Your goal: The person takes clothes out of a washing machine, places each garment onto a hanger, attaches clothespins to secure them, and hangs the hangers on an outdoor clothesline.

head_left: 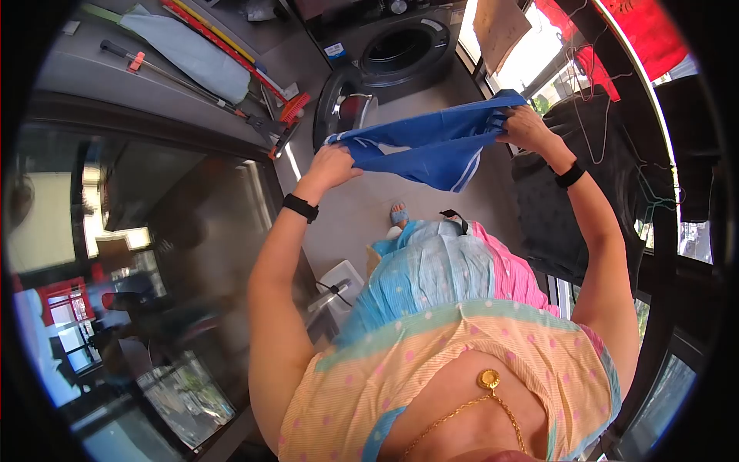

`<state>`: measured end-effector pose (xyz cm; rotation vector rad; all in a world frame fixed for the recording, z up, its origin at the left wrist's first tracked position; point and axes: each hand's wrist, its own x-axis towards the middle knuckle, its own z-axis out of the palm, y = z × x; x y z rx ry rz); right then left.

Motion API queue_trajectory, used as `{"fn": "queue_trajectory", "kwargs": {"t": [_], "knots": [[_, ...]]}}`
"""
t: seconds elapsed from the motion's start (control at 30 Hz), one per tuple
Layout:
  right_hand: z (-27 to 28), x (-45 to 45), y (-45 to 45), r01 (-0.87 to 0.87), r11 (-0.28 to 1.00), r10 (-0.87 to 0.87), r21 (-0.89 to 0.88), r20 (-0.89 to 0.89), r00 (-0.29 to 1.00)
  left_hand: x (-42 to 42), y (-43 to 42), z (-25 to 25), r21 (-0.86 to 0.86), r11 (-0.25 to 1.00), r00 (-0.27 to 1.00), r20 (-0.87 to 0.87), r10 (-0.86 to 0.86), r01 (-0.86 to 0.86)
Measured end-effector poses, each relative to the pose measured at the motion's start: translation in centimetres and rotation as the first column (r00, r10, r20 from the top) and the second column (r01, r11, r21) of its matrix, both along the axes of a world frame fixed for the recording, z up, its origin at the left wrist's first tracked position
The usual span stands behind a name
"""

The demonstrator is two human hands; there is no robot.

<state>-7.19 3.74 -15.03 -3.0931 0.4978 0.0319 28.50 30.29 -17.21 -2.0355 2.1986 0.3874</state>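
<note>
A blue cloth garment (pixel 439 131) with white trim is stretched in the air between my two hands. My left hand (pixel 333 166) is closed on its left end, near the white-striped edge. The right end is gripped by my right hand (pixel 529 128), its fingers partly hidden in the fabric. The lower part of the cloth hangs loose between the hands. Beyond it stands a dark front-loading washing machine (pixel 456 77), its round door (pixel 327 108) swung open to the left.
Brooms and mops (pixel 208 38) lie along the grey ledge on the left, above a glass panel (pixel 192 231). Dark cloth (pixel 566 208) hangs on the right, near wire hangers (pixel 654 202) and windows. A white object (pixel 339 283) stands low, left of my skirt.
</note>
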Motion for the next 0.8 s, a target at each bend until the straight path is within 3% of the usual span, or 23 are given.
{"fn": "queue_trajectory", "kwargs": {"t": [0.1, 0.13, 0.2, 0.23, 0.3, 0.4, 0.43, 0.5, 0.53, 0.6, 0.63, 0.73, 0.8], "knots": [[2.5, 0.8, -1.4, 0.019, 0.899, -0.046, 0.438, 0.05, 0.998, 0.9, -1.7, 3.6, 0.165, 0.972, 0.91, -0.356, 0.214, -0.164], [5.2, 1.5, -1.2, 0.22, 0.725, -0.216, 0.653, -0.089, 0.972, 1.0, -1.8, 5.0, 0.139, 0.964, 0.824, -0.5, 0.265, -0.225], [5.7, 1.2, -2.9, 0.188, 0.65, -0.319, 0.737, 0.04, 0.947, 1.5, -1.7, 7.8, 0.115, 0.927, 0.586, -0.745, 0.318, -0.358], [6.7, 1.2, -3.4, 0.16, 0.574, -0.33, 0.803, 0.049, 0.943, 1.6, -1.8, 8.8, 0.117, 0.916, 0.561, -0.758, 0.333, -0.385], [8.2, 1.4, -4.6, 0.164, 0.601, -0.301, 0.782, 0.031, 0.953, 1.6, -2.1, 10.7, 0.12, 0.891, 0.51, -0.783, 0.355, -0.437], [8.8, 1.9, -5.0, 0.074, 0.598, -0.304, 0.798, 0.141, 0.942, 0.7, -2.6, 14.2, 0.114, 0.907, 0.766, -0.5, 0.404, -0.404], [9.0, 2.2, -5.0, 0.026, 0.592, -0.31, 0.806, 0.198, 0.93, 0.7, -2.9, 13.7, 0.037, 0.943, 0.882, -0.343, 0.323, -0.331], [10.3, 2.5, -5.0, 0.067, 0.672, -0.238, 0.738, 0.129, 0.963, 1.5, -3.4, 11.2, -0.064, 0.987, 0.989, 0.023, 0.149, -0.147], [10.9, 2.8, -5.0, 0.079, 0.712, -0.199, 0.697, 0.093, 0.976, 2.0, -3.3, 9.7, -0.12, 0.979, 0.984, 0.048, 0.169, -0.162], [10.3, 2.9, -5.2, -0.125, 0.833, -0.027, 0.538, 0.267, 0.963, 3.0, -2.8, 7.7, -0.236, 0.952, 0.969, 0.102, 0.225, -0.196], [10.9, 3.1, -4.6, -0.213, 0.867, 0.058, 0.451, 0.332, 0.941, 1.3, -2.4, 9.6, -0.249, 0.948, 0.951, 0.182, 0.248, -0.2], [12.2, 3.9, -3.7, -0.415, 0.902, 0.337, 0.121, 0.404, 0.85, 1.8, -1.1, 7.6, -0.363, 0.828, 0.862, 0.112, 0.495, -0.428], [12.6, 5.2, -3.1, -0.442, 0.895, 0.369, 0.057, 0.46, 0.808, 2.0, -0.9, 7.3, -0.407, 0.819, 0.827, 0.22, 0.518, -0.405]]}}
